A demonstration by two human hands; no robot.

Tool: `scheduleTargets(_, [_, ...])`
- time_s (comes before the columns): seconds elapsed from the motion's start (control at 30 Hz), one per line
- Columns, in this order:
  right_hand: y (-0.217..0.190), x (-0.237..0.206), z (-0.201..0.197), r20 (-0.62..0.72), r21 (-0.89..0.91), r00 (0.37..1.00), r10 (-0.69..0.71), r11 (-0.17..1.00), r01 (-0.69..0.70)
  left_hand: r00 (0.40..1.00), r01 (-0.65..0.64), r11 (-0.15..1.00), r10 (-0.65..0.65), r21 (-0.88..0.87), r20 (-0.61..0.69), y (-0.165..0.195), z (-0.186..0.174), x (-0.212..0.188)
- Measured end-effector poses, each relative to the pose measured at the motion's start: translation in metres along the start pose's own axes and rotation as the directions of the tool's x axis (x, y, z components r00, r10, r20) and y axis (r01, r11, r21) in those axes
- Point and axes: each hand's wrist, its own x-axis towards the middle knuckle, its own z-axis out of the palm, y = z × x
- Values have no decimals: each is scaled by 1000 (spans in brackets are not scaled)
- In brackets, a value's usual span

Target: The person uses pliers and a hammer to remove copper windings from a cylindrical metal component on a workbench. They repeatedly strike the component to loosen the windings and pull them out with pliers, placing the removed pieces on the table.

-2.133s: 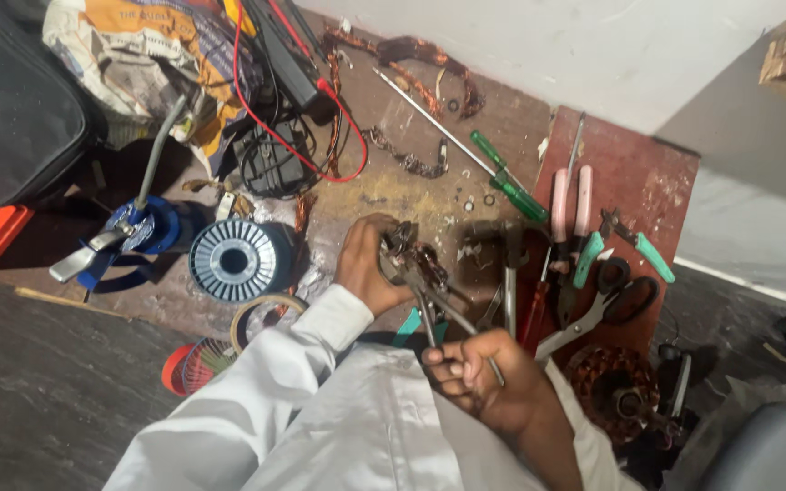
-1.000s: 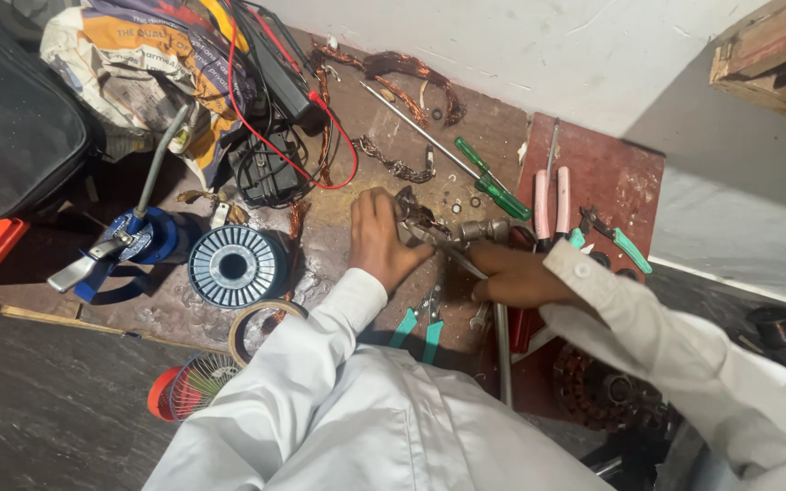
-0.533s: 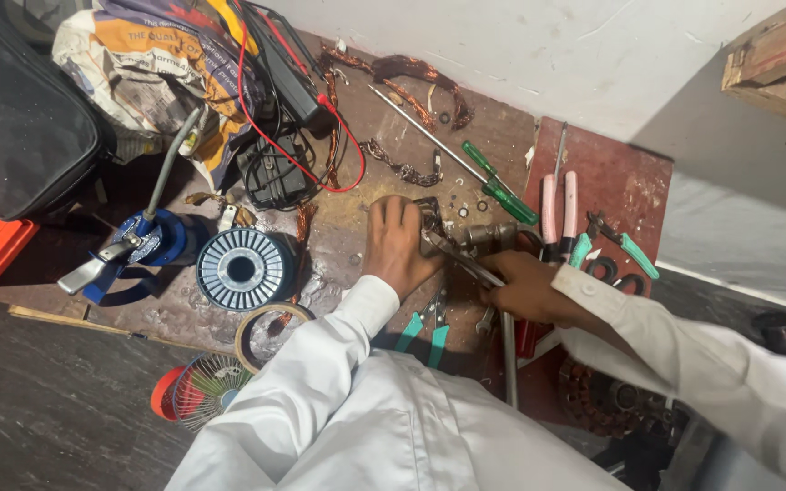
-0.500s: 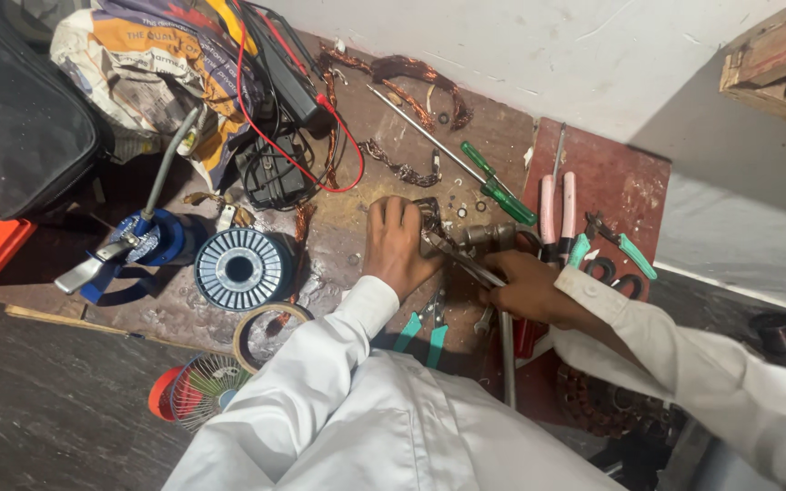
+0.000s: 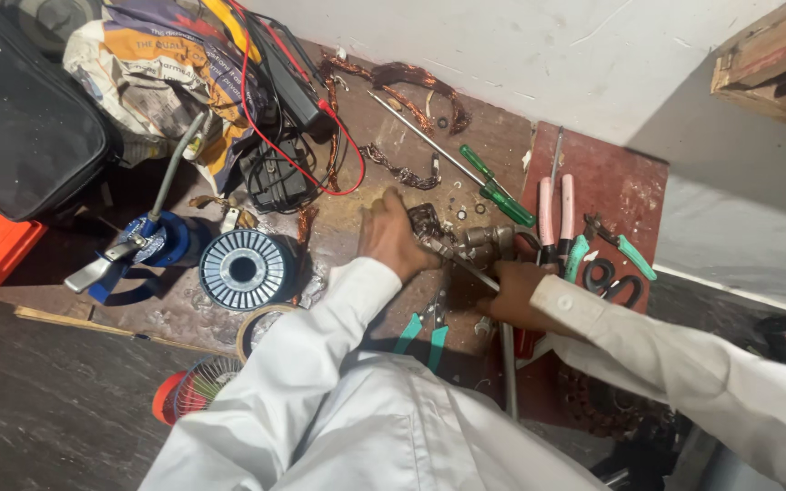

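Since two seconds ago both hands have gone forward from the lap to the cluttered board, and the right arm now stretches out from the right side of the view.

Nearest the person, white sleeves cover both arms. Teal-handled pliers (image 5: pixel 422 333) lie just in front of the body, between the two forearms, and a thin metal rod (image 5: pixel 508 368) runs back toward the person beside them. The left hand (image 5: pixel 391 238) lies palm down with its fingers curled over a small dark metal part (image 5: pixel 426 221); how firmly it grips cannot be told. The right hand (image 5: pixel 513 289) is closed around the handle of a slim tool (image 5: pixel 466 268) whose tip reaches the metal part under the left hand's fingers. A grey metal fitting (image 5: pixel 488 241) sits just beside that part, between the hands.

To the left, a grooved grey spool (image 5: pixel 243 269) stands near a blue clamp-like tool (image 5: pixel 143 250), with a roll of tape (image 5: pixel 252 329) and a red wire cage (image 5: pixel 195 397) closer in. To the right, pink-handled pliers (image 5: pixel 552 214), scissors (image 5: pixel 611 280) and teal-handled cutters (image 5: pixel 629 255) rest on a red board (image 5: pixel 625 186).

Farther back lie a green screwdriver (image 5: pixel 493 186), copper wire bundles (image 5: pixel 411 86), red and black leads (image 5: pixel 270 91), crumpled newspaper (image 5: pixel 152 68) and a black bag (image 5: pixel 20 114).
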Motion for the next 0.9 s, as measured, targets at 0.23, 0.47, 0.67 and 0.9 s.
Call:
scheduleTargets(0.23, [4, -10, 13, 228, 678, 973, 23, 714, -175, 965, -197, 979, 185, -47, -184, -18, 21, -1])
scheduleTargets(0.47, [13, -19, 52, 290, 930, 953, -92, 262, -258, 882, -408, 909, 369, -82, -293, -35, 51, 7])
scheduleTargets(0.67, [1, -16, 53, 428, 691, 714, -554, -308, -654, 849, -408, 907, 334, -105, -410, -44, 67, 9])
scheduleTargets(0.9, [-37, -21, 55, 23, 484, 590, -807, -507, -713, 831, -363, 916, 236, -171, -504, -51, 82, 21])
